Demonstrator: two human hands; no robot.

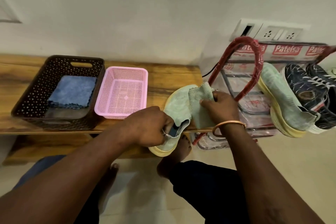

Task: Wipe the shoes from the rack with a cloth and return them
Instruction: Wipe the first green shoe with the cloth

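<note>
A pale green shoe (177, 107) with a yellow sole lies on the right end of the wooden bench (169, 76). My left hand (151, 126) grips it at the heel opening. My right hand (219, 105) holds a green cloth (200, 109) against the shoe's right side. The matching green shoe (285, 103) sits on the red shoe rack (243, 71) at the right, beside a pair of dark patterned sneakers (309, 96).
A dark brown basket (36, 92) holding a folded blue cloth (72, 94) stands on the bench's left, with a pink basket (125, 76) beside it. A wall socket panel (271, 32) is above the rack. My bare feet and knees are below the bench edge.
</note>
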